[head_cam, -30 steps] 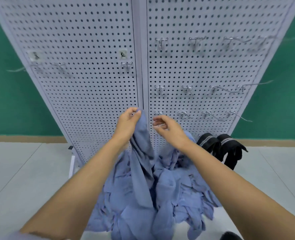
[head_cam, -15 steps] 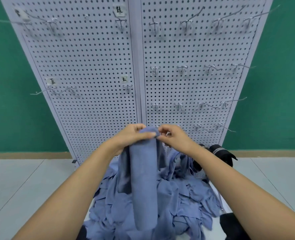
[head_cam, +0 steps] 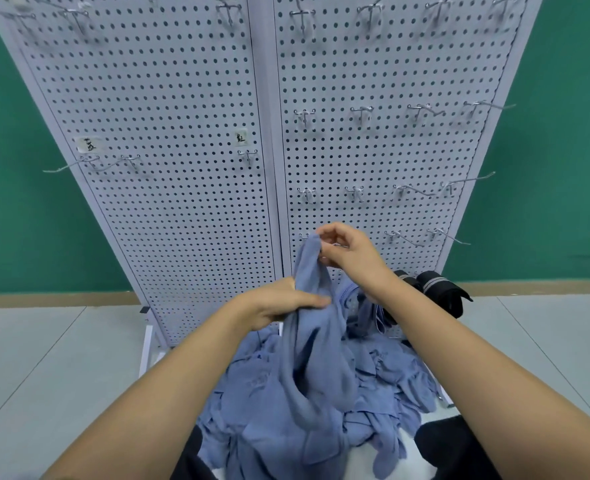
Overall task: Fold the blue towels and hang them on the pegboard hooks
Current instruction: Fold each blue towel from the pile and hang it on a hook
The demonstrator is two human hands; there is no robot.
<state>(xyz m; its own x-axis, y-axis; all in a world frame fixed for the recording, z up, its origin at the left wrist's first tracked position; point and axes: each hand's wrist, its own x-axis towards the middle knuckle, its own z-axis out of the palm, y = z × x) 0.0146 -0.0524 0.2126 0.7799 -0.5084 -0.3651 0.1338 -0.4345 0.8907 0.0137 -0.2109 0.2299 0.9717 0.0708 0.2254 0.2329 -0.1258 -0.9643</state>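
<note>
Half a second earlier you held the top edge with both hands side by side. Then your left hand [head_cam: 279, 304] dropped down the blue towel [head_cam: 321, 358] and closed round its bunched middle, thumb across the front. The fingers behind were hidden, so probably wrapped. Your right hand [head_cam: 350, 254] stayed high, pinching the top corner between thumb and fingertips. The towel hung drawn between them above the pile [head_cam: 390, 379], before the pegboard [head_cam: 182, 168]. Folding looked barely begun, and no blue towel hung on the hooks [head_cam: 354, 194].
</note>
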